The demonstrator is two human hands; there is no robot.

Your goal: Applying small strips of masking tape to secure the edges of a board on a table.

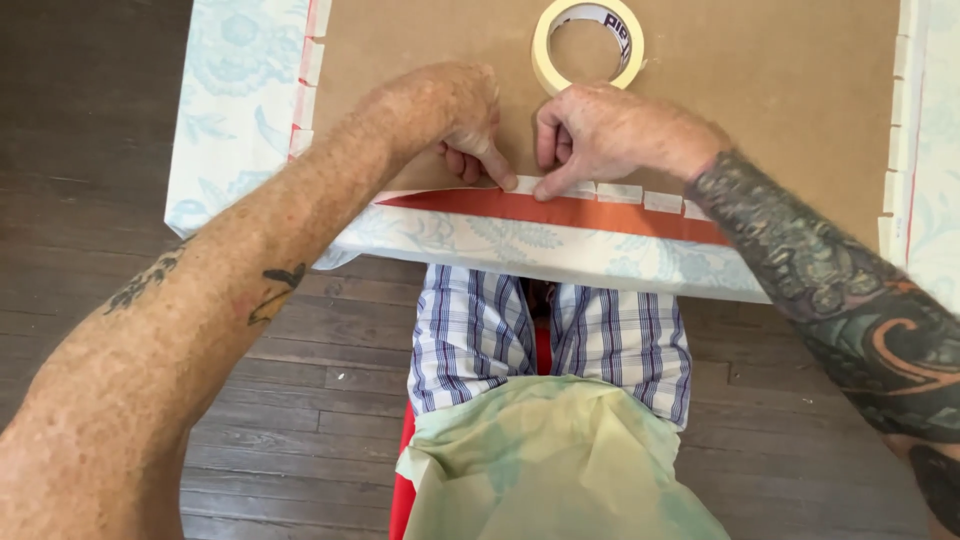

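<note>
Right at the near edge of the flat brown hardboard panel (760, 90), a short strip of cream masking tape (540, 187) lies over the turned-up edge of pale blue floral fabric (240, 90), whose orange-red underside (600, 212) shows as a long, narrow band. The left hand (455, 120) has its fingers curled, the forefinger tip pressed flat onto the strip; nothing is gripped. The right hand (610, 135) is likewise curled, its forefinger and thumb pressing the same strip just beside the left fingertip. More small matte tape pieces (640, 195) run in a row along that edge to the right, and similar tabs line the panel's left and right edges. A round roll of cream masking tape (588, 45) lies flat on the panel near its far edge, beyond the hands. Below is dark, grained wooden plank flooring (90, 120).
</note>
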